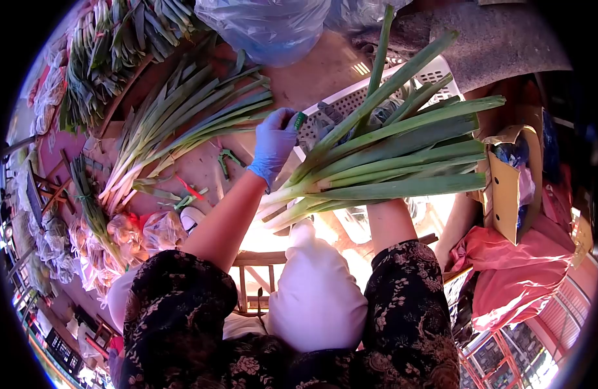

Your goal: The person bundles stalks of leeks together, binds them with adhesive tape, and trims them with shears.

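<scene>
Leeks (391, 148) lie over the hidden right hand, grip unclear; left hand (275, 141) clasps a green item (300, 121) beside them.

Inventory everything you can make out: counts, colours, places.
leek bunch: one, green and white, centre
floor leek pile: one, green and white, left
stacked leeks: many, dark green, upper left
plastic bags: at least two, bluish, top
perforated crate: one, white, behind leek bunch
clip-like tool: one, green, floor
bagged produce: uncountable, pinkish, lower left
cardboard box: one, tan, right
crumpled sheet: one, red, lower right
wooden frame: one, brown, below leek bunch
printed strip: one, green, left grip
floral sleeves: two, black, bottom
left grip: one, blue glove, centre-left
right grip: hidden by leek bunch
</scene>
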{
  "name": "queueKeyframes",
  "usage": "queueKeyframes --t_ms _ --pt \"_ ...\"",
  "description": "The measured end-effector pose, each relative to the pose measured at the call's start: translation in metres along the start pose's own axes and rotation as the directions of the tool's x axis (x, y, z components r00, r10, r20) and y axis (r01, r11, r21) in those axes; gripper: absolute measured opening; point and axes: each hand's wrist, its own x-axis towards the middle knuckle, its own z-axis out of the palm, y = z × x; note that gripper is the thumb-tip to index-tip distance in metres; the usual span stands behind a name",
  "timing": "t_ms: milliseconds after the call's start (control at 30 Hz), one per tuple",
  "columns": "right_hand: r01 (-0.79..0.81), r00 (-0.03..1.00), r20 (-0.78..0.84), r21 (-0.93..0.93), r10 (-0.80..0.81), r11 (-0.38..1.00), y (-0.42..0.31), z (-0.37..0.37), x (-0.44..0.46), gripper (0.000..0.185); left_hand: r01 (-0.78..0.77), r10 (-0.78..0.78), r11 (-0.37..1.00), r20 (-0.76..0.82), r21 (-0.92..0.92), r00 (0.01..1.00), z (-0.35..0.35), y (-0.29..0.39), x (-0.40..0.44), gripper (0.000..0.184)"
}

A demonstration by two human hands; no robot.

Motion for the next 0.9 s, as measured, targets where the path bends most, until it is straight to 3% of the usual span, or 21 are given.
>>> queueKeyframes --t_ms 133,167,267,300,500,600,700,800,900 --pt "-0.004 1.000 -0.007 0.002 0.004 1.000 -0.003 0.003 0.004 0.055 0.091 -0.124 0.955 0.101 0.281 0.987 0.005 0.007 0.023 0.023" --pt "-0.002 1.000 -0.005 -0.002 0.002 1.000 -0.004 0.004 0.006 0.055 0.093 -0.156 0.951 0.198 0.294 0.968 0.006 0.009 0.027 0.024" --pt "-0.001 1.000 -0.003 -0.014 0.001 1.000 -0.003 0.009 0.013 0.054 0.121 -0.255 0.895 0.272 0.429 0.928 0.015 0.013 0.042 0.032" --pt "-0.003 1.000 0.000 -0.018 0.003 1.000 -0.004 0.010 0.015 0.054 0.213 -0.357 0.884 0.307 0.416 0.882 0.018 0.014 0.045 0.035" --pt "-0.013 1.000 -0.001 -0.021 0.013 1.000 -0.002 0.015 0.018 0.052 0.060 -0.361 0.821 0.435 0.568 0.825 0.024 0.029 0.057 0.038" --pt "-0.021 1.000 -0.005 -0.020 0.021 1.000 0.000 0.016 0.018 0.052 -0.032 -0.312 0.810 0.475 0.586 0.823 0.025 0.020 0.062 0.037" --pt "-0.027 1.000 -0.006 -0.019 0.027 0.999 0.002 0.018 0.019 0.051 -0.061 -0.249 0.840 0.483 0.539 0.839 0.024 0.020 0.059 0.022" --pt "-0.032 0.999 -0.004 -0.019 0.032 0.999 0.003 0.021 0.019 0.051 -0.022 -0.261 0.898 0.573 0.440 0.777 0.015 0.017 0.062 0.024" --pt "-0.037 0.999 -0.004 -0.015 0.037 0.999 0.006 0.026 0.023 0.050 0.078 -0.357 0.911 0.679 0.406 0.641 0.001 0.013 0.072 0.027"
